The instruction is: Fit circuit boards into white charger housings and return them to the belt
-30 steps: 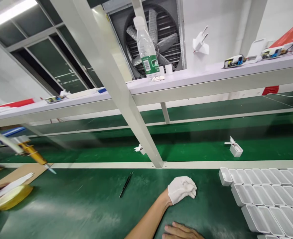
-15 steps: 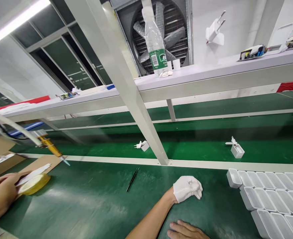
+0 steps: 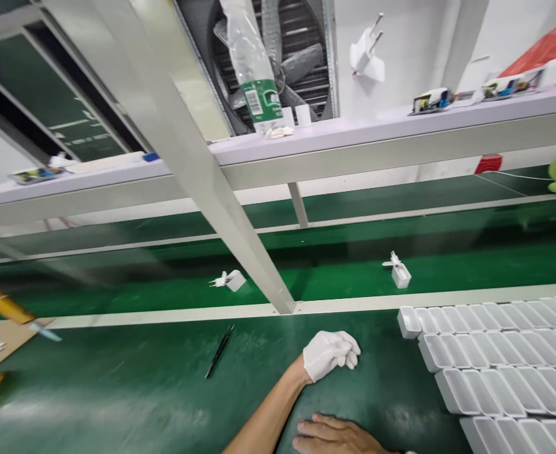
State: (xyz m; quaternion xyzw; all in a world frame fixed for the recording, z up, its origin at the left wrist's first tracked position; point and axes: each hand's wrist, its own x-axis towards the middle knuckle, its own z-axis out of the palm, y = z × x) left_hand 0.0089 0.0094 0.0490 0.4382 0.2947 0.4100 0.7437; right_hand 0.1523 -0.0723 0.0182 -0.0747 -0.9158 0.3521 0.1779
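Note:
My left hand (image 3: pixel 331 356), in a white glove, rests on the green bench with its fingers curled in; nothing shows in them. Below it my right hand (image 3: pixel 337 436) is bare and lies flat on the bench with fingers stretched out, partly cut off by the lower edge. Left of my gloved hand lies a pair of black tweezers (image 3: pixel 220 352), touched by neither hand. To the right, white open plastic cases (image 3: pixel 471 388) stand in several close rows.
On the green belt behind the bench sit two white plug adapters with open cases (image 3: pixel 234 280) (image 3: pixel 401 275). A slanted metal post (image 3: pixel 240 236) rises from the bench rail to a shelf (image 3: pixel 377 139) bearing a plastic bottle (image 3: pixel 254 69) and circuit boards (image 3: pixel 432 101). An amber dispensing syringe (image 3: pixel 4 304) hangs at left.
The view has swung right, so things sit farther left and more case rows show. Another person's hands at the far left have left the picture. My gloved fingers have shifted slightly.

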